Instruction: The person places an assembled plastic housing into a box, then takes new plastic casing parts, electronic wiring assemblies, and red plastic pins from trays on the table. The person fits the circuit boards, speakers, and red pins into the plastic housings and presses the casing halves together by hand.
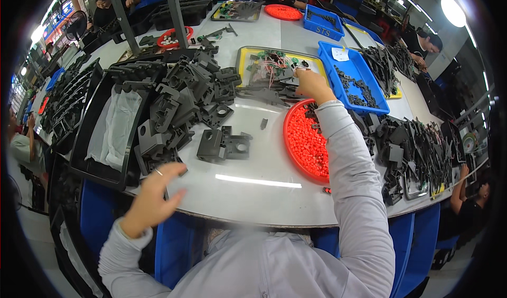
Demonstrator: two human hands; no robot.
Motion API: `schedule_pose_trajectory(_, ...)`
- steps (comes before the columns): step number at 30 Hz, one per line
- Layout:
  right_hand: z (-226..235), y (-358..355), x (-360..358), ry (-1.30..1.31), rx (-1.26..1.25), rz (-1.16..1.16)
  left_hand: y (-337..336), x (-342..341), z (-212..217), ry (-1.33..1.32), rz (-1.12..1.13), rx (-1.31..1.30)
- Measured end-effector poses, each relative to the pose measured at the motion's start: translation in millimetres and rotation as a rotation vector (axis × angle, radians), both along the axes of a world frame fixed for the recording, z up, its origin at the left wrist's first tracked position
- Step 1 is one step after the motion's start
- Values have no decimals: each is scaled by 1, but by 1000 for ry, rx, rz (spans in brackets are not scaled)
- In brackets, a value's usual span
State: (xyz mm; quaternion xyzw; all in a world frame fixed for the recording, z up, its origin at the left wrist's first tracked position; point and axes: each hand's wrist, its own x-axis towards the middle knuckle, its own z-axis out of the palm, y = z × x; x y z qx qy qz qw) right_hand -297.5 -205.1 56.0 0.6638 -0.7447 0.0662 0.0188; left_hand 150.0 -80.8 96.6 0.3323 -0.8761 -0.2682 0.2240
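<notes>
My right hand (313, 85) reaches over a yellow-lined metal tray (244, 60). Its fingers are bent together at the tray's right side; what they hold, if anything, is hidden. In that tray lie thin wires with small green boards (274, 63) and long dark grey plastic parts (264, 94). My left hand (153, 196) hovers at the table's front edge, thumb and fingers apart, holding nothing. Close by it is a large heap of dark grey plastic housings (182, 100). Between my hands, one grey housing (224, 145) lies apart on the white table, with a small grey piece (264, 123) beyond it.
A round red tray (288, 139) of small red parts sits under my right forearm. Behind it stands a blue bin (381, 106) with small dark parts. A black crate (127, 174) holding white sheeting is at left. More dark parts (401, 145) crowd the right. Other people work around the table.
</notes>
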Motion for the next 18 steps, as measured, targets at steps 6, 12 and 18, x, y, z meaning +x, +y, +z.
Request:
schedule_pose_trajectory(6, -19, 3, -13, -6, 108, -91, 1, -25, -71, 61, 270, -74)
schedule_pose_trajectory(12, -16, -1, -19, -21, 141, -15, -31, -61, -98, -3, 255, -75)
schedule_pose_trajectory(18, -14, -5, -30, -55, 164, 36, -20, -69, -100, -34, 279, 23)
